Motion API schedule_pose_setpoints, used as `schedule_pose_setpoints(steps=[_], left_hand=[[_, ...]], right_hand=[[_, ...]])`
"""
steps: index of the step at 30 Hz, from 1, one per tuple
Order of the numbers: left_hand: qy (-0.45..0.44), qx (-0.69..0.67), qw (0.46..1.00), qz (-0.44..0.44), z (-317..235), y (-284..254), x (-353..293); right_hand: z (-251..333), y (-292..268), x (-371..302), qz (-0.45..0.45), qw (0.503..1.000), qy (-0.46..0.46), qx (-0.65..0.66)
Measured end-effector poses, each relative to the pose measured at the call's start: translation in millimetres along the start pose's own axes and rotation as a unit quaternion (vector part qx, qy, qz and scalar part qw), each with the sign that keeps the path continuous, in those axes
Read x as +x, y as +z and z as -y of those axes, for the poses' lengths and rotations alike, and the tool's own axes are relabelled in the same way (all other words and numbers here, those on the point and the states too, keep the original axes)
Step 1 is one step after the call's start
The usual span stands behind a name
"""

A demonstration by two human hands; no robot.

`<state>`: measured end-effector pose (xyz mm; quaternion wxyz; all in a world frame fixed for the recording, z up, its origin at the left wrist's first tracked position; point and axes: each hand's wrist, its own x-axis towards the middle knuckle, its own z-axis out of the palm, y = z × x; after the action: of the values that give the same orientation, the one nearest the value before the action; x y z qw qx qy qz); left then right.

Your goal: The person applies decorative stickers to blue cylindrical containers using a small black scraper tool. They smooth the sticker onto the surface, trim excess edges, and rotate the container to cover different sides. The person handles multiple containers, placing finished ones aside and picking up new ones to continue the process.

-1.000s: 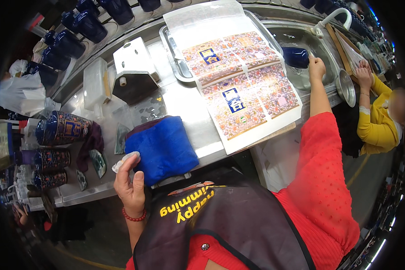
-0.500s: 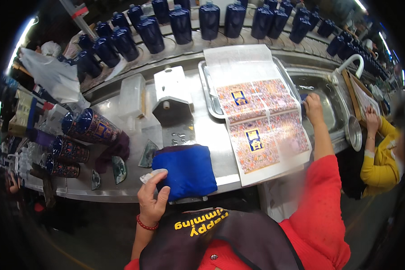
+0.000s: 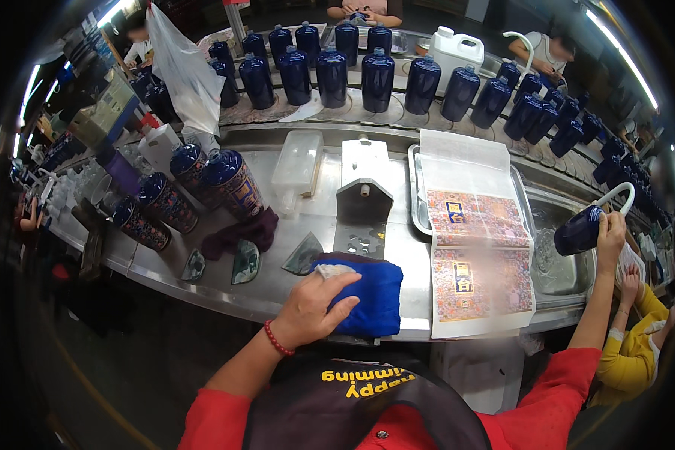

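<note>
My right hand (image 3: 612,236) grips a glossy dark-blue bottle (image 3: 576,231), tilted above the steel sink (image 3: 555,279) beside the white curved tap (image 3: 620,195). My left hand (image 3: 311,306) lies at the left edge of a folded blue cloth (image 3: 376,304), thumb and forefinger apart. A whitish scrap (image 3: 333,270) shows at its fingers; whether worn or held I cannot tell. Between the hands, floral-patterned printed sheets (image 3: 484,281) with a white backing sheet lie over a metal tray (image 3: 420,217). Dark-greenish flat scraper-like pieces (image 3: 303,253) sit left of the cloth.
Patterned bottles (image 3: 235,186) lean at the left by a dark purple cloth (image 3: 240,232). A metal stand (image 3: 364,202) and a clear plastic box (image 3: 298,163) stand behind the blue cloth. Plain blue bottles (image 3: 377,79) line the conveyor. A co-worker in yellow sleeves (image 3: 624,352) is at the right.
My right hand has lifted the bottle up from the sink, out to the right. My left hand has shifted further onto the blue cloth. The whole view has swung.
</note>
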<state>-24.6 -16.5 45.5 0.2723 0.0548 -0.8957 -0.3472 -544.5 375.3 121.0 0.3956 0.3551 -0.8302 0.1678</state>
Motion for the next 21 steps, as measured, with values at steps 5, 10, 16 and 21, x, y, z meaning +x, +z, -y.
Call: schedule_pose_setpoints(steps=[5,10,16,21], left_hand=[[0.075,0.003,0.997,0.016,-20,9,46],[0.172,-0.075,0.981,-0.04,-44,35,95],[-0.002,-0.086,0.995,-0.059,-23,29,76],[-0.2,-0.418,0.88,-0.102,7,24,46]], right_hand=[[125,-71,62,0.058,0.988,-0.06,0.131],[244,-62,71,0.211,0.898,-0.063,0.381],[356,17,40,0.363,0.741,-0.017,0.564],[418,47,-8,0.378,0.689,0.055,0.616]])
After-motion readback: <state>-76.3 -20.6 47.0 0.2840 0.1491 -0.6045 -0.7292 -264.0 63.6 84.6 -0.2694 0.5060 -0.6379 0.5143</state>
